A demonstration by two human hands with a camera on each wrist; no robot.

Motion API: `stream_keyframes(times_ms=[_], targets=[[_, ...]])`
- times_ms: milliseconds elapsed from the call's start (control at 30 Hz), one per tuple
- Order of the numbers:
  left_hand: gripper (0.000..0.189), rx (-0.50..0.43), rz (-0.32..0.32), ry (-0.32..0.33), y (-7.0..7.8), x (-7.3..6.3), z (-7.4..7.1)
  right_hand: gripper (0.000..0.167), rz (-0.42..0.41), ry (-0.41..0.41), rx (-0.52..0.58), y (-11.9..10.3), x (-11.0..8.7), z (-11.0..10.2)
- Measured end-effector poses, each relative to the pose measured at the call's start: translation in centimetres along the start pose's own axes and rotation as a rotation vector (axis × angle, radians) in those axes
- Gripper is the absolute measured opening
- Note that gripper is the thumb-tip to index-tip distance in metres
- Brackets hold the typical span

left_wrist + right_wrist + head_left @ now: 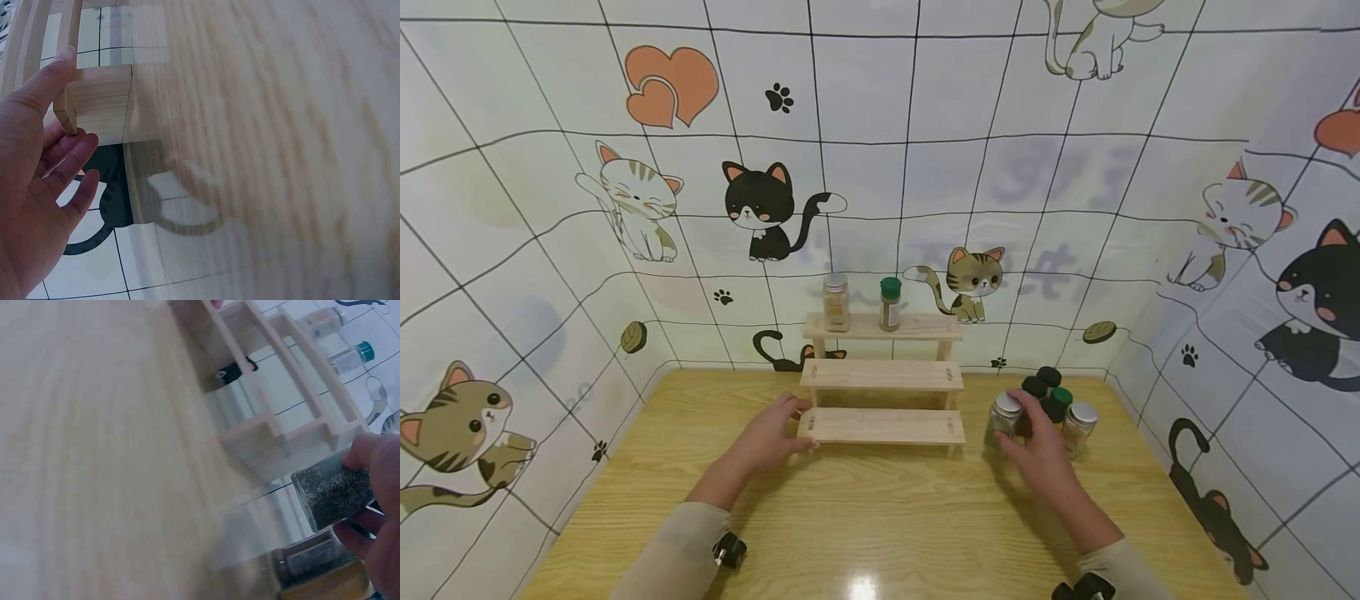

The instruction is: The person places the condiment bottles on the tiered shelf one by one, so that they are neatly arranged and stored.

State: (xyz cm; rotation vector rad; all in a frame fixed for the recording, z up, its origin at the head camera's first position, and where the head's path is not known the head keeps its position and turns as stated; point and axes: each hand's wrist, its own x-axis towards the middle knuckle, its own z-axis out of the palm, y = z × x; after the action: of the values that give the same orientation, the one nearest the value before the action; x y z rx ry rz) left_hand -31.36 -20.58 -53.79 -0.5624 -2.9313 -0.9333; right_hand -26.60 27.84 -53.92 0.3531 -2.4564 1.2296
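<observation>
A three-tier wooden shelf rack (882, 426) stands on the table near the back wall. My left hand (772, 435) pinches the left end of its lowest board, thumb (57, 70) on one side and fingers on the other. On the right, my right hand (1039, 443) grips a silver-lidded spice jar (1003, 414) of dark flakes, clear of the table in the right wrist view. Two jars sit on the top board: a silver-lidded jar (836, 303) and a green-capped jar (890, 305). My right fingers partly hide the held jar.
Behind the right hand several more jars cluster on the table: black-capped jars (1048, 377), a green-capped one (1060, 403) and a silver-lidded one (1079, 426). A cat-printed cloth wall (880, 192) encloses the back and sides of the wooden tabletop (865, 517).
</observation>
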Motion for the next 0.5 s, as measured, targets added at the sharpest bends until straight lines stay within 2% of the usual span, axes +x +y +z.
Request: stream_keyframes(times_ms=[233, 500], targets=[[0.065, 0.003, 0.012, 0.006, -0.4, 0.1, 0.2, 0.081, -0.091, 0.008, -0.021, -1.2, 1.9, -1.5], [0.066, 0.015, 0.006, 0.003, -0.9, 0.2, 0.6, 0.082, -0.085, -0.095, 0.001, -3.3, 4.8, -3.1]])
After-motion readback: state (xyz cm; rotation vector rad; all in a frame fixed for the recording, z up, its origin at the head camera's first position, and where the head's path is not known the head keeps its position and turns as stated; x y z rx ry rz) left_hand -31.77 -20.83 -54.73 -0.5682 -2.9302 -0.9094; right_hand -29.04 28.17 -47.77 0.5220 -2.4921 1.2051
